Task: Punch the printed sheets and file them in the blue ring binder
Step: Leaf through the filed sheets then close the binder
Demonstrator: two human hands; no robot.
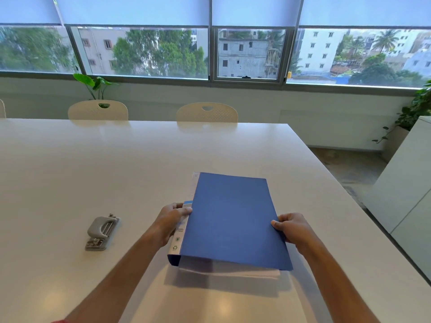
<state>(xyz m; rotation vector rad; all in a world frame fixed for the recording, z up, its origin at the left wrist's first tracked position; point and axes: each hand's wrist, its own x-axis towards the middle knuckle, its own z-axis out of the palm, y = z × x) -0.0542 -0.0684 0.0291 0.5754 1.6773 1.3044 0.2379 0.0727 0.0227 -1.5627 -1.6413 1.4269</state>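
Binder gripped btwn L hand at spine & R hand at cover edge; punch left of L hand.

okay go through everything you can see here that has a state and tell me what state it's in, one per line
blue ring binder: closed, gripped at both sides
sheets: stacked under the binder, near edge showing
hole punch: on the table, untouched
left hand: grips the binder's spine
right hand: grips the binder's open edge
roller blinds: partly lowered
chairs: pushed in, unoccupied
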